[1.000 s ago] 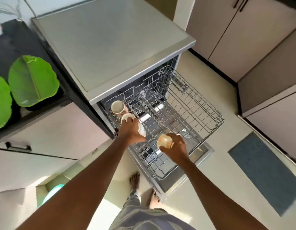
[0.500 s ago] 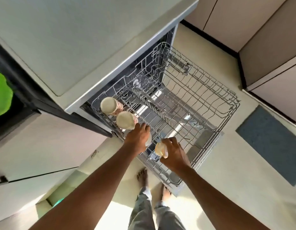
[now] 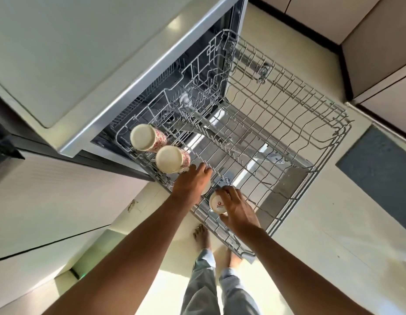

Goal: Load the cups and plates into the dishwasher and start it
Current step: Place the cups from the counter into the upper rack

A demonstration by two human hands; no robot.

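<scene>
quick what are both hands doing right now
Left hand: covers a pale thing in the rack; grip cannot be told.
Right hand: holding a cup.

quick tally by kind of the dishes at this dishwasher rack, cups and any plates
patterned cups in the rack: 2
cup held by right hand: 1
pale item under left hand, likely a cup: 1
plates: 0
total: 4
</scene>
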